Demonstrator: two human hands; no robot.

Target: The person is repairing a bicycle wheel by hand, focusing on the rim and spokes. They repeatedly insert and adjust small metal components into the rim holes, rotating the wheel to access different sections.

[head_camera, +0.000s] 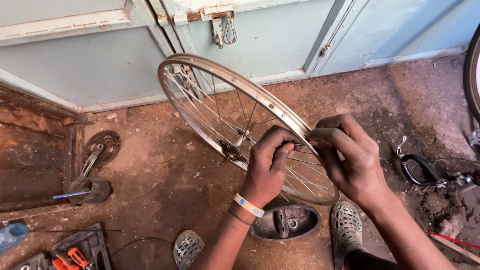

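Item: bicycle wheel (240,125), stood on edge on dirt floor (165,185) before doors (280,45).
Left hand (267,167): fingers pinched on a spoke beside the rim.
Right hand (350,160): fingers closed over the rim.
Risk: fingers are likely nicked if the spoke slips.

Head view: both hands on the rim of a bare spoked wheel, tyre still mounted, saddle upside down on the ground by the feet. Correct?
Not quite. The head view shows no tyre on the wheel: the metal rim is bare. The rest holds: the left hand and right hand meet at the rim, and the saddle lies upside down on the ground between the sandalled feet.
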